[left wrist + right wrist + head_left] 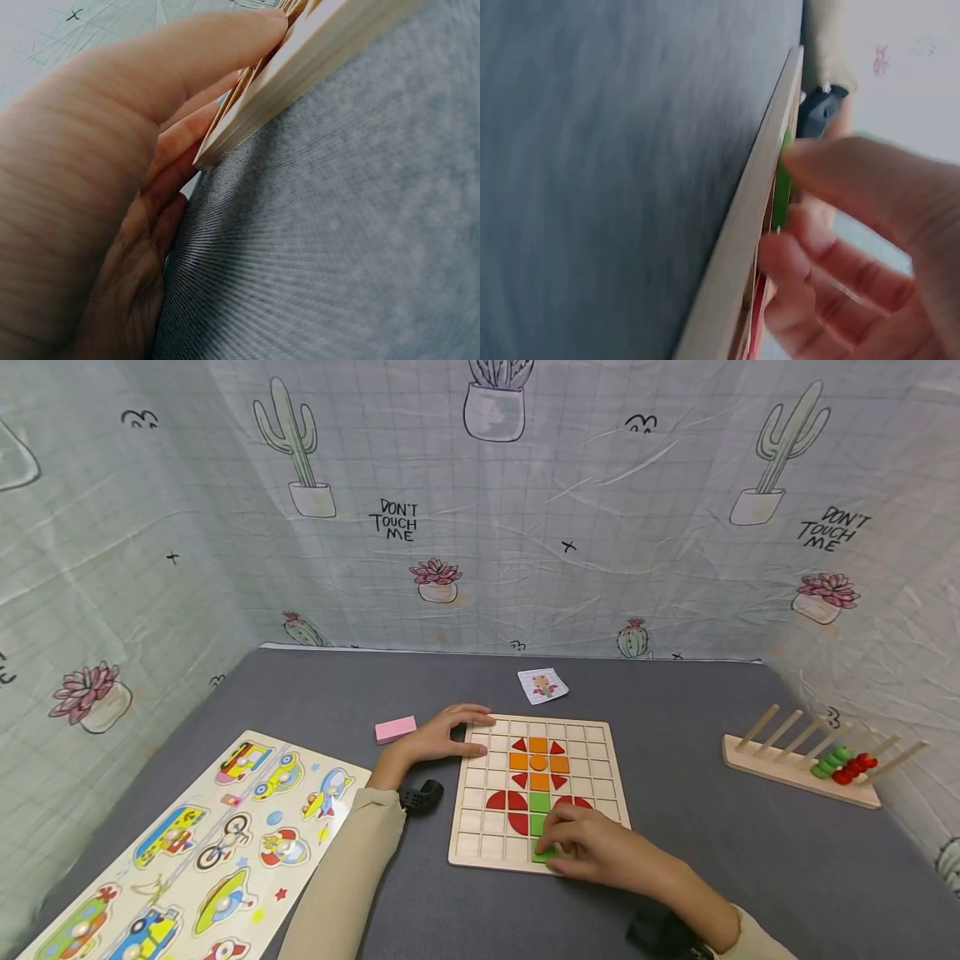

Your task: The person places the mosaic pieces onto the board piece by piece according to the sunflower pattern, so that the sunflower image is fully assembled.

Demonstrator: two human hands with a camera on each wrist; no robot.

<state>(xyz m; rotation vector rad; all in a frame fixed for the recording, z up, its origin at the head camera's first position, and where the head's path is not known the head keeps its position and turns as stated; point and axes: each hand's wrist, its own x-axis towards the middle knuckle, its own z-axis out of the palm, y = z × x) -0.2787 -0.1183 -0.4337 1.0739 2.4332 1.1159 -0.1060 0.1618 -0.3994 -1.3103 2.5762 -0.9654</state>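
A square wooden grid board [470, 843] lies before me with flat coloured pieces on it. Orange squares [559, 764] surround an orange circle [537, 762], with red triangles [519, 744] at the corners. Below run green squares [539, 802], flanked by red quarter-circles [517, 822]. My left hand [442, 735] rests on the board's far left corner, fingers extended and thumb on the left edge. At the near edge, my right hand [592, 852] pinches a green square [782, 187] between thumb and index finger, low over the grid. The right hand hides part of the red pieces.
A picture card [543, 686] lies beyond the board, and a pink block [395, 729] sits left of my left hand. A vehicle puzzle board [255, 810] fills the left side. At right stands a wooden peg rack [795, 768] with green and red beads.
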